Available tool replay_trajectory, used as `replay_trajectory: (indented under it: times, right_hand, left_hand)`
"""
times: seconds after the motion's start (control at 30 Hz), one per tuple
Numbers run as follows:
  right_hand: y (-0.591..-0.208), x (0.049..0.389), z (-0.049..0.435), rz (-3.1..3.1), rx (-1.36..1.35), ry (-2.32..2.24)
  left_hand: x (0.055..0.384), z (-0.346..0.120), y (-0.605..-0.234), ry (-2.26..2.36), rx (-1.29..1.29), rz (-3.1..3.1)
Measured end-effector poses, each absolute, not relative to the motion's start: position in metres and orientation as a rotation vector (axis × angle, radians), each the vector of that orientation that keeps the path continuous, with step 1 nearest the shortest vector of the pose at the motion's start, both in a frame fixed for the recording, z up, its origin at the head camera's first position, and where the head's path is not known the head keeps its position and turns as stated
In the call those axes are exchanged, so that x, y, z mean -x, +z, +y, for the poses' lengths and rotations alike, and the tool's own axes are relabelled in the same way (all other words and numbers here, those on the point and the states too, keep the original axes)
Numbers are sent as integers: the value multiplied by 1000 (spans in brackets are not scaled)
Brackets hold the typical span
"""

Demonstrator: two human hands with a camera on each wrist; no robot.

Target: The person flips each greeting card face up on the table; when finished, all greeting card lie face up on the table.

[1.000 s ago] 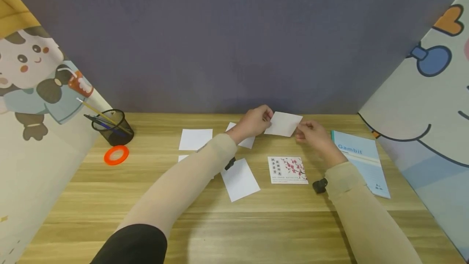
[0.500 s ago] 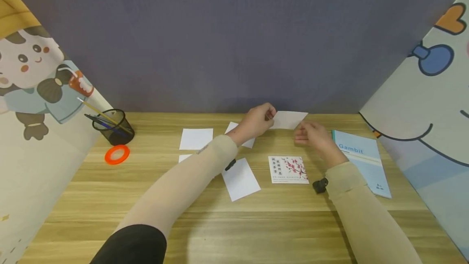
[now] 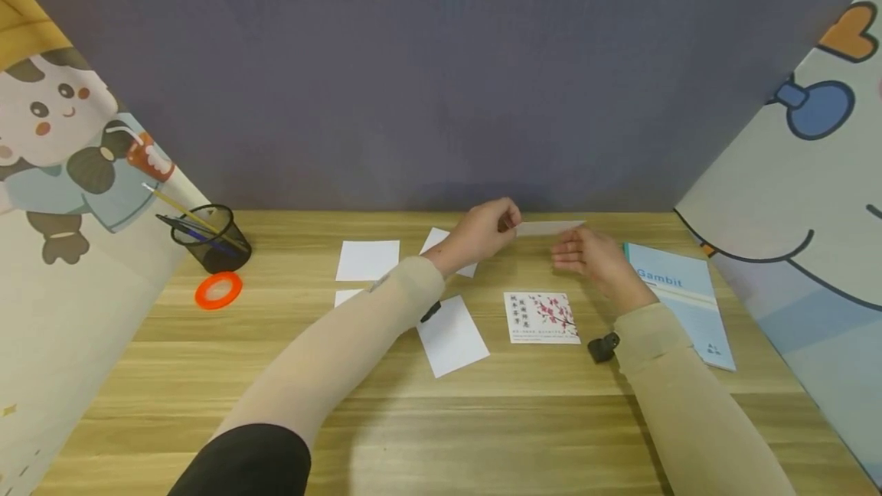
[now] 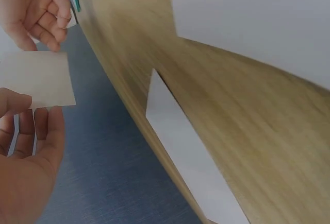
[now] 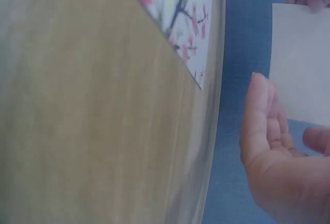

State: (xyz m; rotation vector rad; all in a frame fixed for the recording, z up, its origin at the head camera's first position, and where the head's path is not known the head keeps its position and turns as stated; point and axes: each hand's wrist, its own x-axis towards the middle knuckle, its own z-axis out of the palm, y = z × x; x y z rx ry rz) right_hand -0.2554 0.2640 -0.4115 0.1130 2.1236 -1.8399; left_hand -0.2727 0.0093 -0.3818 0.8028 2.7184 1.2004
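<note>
In the head view, a small white card [image 3: 547, 228] is held up over the back of the table, seen nearly edge-on. My left hand [image 3: 485, 228] pinches one end of it; the left wrist view shows the thumb [image 4: 15, 102] on the card's face and fingers below its edge. At the other end is my right hand [image 3: 589, 259], its fingers loosely extended. In the right wrist view its thumb [image 5: 317, 139] lies just off the card's edge [image 5: 299, 64], not gripping it. A printed blossom card [image 3: 542, 318] lies flat on the table in front of the hands.
Several white cards lie left of centre, one a tilted card [image 3: 452, 337] partly beneath the left wrist. A blue notebook [image 3: 678, 301] lies at the right. On the left stand a mesh pen cup [image 3: 217, 243] and an orange ring [image 3: 218, 291]. A grey panel [image 3: 441, 83] rises behind the table.
The white card has turned from face-on to nearly edge-on, its far end shifting right. My right hand has loosened from pinching its edge; my left still pinches it.
</note>
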Motion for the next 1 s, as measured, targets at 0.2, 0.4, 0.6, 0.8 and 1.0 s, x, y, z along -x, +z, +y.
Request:
replay_trajectory:
  times: [0.2, 0.4, 0.6, 0.8, 1.0]
  right_hand:
    - [-413, 257, 268, 2069, -139, -1883]
    - [-411, 256, 269, 2040, -149, -1903]
    - [-410, 254, 269, 2036, -134, -1892]
    - [-411, 254, 270, 2033, -130, -1888]
    - [-412, 252, 269, 2041, -119, -1882]
  left_hand:
    - [271, 6, -385, 1191, -838, 2711]
    - [271, 4, -387, 1155, -865, 2723]
    - [271, 1, -389, 1134, -880, 2728]
    - [272, 1, -391, 1104, -883, 2736]
    - [272, -1, -393, 1079, -889, 2743]
